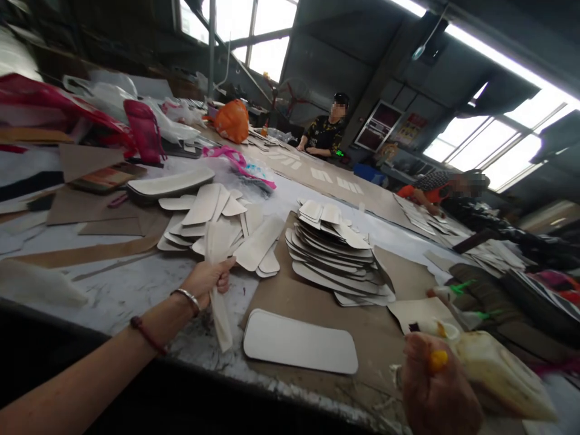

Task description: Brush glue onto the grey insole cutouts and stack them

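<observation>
My left hand (209,281) is closed around a cream-coloured strip (221,320), which hangs below the fist and sticks up above it. Behind that hand lies a loose heap of pale, round-cornered panels (260,241). In front, near the table's edge, a single white panel (301,341) lies flat. At the lower right my right hand (439,386) is curled into a fist, and a bit of something orange-yellow shows between its fingers; its kind I cannot make out. Beside the fist is a stained, cream-coloured plastic container (502,368).
A tall stack of panels (335,260) stands on brown board (312,302). Bottles with green tips (462,287) are at the right. Plastic bags and an orange bag (232,121) lie at the back left. Two people (324,133) work farther along the table.
</observation>
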{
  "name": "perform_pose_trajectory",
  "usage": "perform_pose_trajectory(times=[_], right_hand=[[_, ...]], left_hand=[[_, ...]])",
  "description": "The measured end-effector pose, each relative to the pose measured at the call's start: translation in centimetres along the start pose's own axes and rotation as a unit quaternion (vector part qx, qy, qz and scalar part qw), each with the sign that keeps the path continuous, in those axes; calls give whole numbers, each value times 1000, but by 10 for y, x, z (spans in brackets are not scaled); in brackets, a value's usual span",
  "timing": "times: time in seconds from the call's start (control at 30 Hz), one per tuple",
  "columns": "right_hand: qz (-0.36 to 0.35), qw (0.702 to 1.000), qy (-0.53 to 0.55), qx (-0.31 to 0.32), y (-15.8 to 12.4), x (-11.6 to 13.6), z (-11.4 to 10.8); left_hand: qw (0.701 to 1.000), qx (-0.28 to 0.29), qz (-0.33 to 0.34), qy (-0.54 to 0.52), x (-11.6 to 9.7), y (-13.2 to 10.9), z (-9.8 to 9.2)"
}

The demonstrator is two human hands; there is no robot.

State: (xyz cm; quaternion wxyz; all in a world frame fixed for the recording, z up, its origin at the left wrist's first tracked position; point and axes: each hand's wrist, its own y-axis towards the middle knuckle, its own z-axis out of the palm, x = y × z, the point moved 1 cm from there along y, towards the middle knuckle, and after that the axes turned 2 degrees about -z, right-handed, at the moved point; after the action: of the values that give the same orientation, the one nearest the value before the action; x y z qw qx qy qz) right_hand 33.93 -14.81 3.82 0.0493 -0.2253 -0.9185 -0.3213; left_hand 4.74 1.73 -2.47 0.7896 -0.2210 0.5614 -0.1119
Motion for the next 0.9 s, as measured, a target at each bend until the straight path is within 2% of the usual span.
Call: perform_pose_trajectory(times=[0.07,0.13,0.17,0.23,0.33,0.4,0.5,0.63,0.73,0.83,0.9], right_hand=[[71,997,32,12,-3,-5,-4],[154,979,129,11,-7,-7,-3],[196,960,202,12,-11,-6,0],[260,896,357,37,-19,2,12],[291,800,512,114,-37,23,35],[290,764,558,146,-49,38,49],[293,732,590,173,-63,55,67],[315,708,601,195,-72,68,81],[325,711,587,208,-76,72,88],[305,738,561,219,-76,72,91],[278,777,521,218,-75,69,91]], left_hand=[[1000,0,-6,19,12,-9,-7],[999,7,-23,43,27,-21,-15],[997,17,-41,64,36,-27,-17],[989,46,-86,112,55,-40,-19],[975,95,-144,138,77,-52,-17],[973,117,-168,108,83,-55,-14],[968,137,-199,71,83,-55,-10],[959,150,-238,21,79,-54,-8],[959,139,-245,23,77,-56,-5],[960,129,-245,30,77,-57,0],[963,122,-238,29,77,-58,2]])
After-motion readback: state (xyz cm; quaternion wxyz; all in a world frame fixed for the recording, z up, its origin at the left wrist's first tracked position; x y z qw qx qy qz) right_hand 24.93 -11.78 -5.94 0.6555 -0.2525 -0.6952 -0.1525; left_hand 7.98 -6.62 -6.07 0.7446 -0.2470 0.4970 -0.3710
